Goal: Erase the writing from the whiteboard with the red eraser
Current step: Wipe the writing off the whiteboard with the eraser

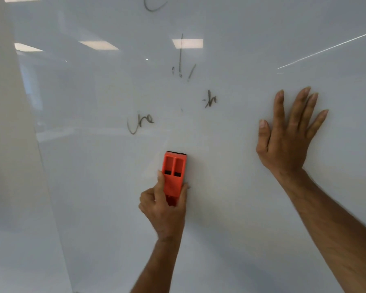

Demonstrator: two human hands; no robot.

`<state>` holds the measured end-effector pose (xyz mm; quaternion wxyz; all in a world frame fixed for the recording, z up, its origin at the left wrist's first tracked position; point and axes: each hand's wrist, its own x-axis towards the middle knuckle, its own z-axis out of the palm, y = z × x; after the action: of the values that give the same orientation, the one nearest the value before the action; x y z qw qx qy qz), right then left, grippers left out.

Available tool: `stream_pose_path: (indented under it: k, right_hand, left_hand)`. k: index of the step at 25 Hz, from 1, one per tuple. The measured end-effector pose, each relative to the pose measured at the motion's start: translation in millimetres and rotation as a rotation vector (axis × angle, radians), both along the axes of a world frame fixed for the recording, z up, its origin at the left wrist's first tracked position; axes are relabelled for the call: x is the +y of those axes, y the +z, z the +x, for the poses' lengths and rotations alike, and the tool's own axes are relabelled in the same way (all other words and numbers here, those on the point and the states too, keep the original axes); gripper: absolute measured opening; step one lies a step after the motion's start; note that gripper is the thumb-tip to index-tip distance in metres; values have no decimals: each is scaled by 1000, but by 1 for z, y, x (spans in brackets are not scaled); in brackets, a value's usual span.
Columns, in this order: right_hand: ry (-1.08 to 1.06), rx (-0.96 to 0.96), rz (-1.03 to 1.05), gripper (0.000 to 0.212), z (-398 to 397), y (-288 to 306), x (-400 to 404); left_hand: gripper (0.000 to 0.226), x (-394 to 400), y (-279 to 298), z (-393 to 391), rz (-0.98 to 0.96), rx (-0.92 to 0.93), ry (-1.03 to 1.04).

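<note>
The glossy whiteboard [230, 187] fills the view. My left hand [165, 210] grips the red eraser [174, 173] by its lower half and presses it flat against the board, felt side down. Above the eraser are leftover dark marks: a looped scribble [140, 123] up to the left, a small mark [210, 99] up to the right, thin vertical strokes [181, 60] higher, and a curve [153, 6] at the top edge. My right hand [290, 136] rests flat on the board to the right, fingers spread, holding nothing.
The board's left edge [38, 144] runs down the left side, with a pale wall [6, 144] beyond it. Ceiling lights [187, 43] reflect in the upper board. A thin bright line [325, 49] crosses the upper right.
</note>
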<state>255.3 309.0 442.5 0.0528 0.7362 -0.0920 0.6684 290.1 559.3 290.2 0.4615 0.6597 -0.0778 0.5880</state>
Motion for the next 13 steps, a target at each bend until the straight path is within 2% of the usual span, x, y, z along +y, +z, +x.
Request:
stream_pose_path:
  k: [4, 9, 11, 13]
  right_hand:
    - [5, 0, -5, 63, 0, 0, 1]
    - [22, -9, -23, 64, -1, 0, -3]
    - [32, -9, -21, 64, 0, -1, -4]
    - [29, -14, -25, 65, 1, -2, -4]
  left_hand:
    - [61, -16, -12, 0, 288, -102, 35]
    - [58, 39, 21, 27, 799, -485, 197]
    - [55, 68, 49, 36, 786, -484, 237]
    - [57, 98, 81, 46, 569, -387, 300]
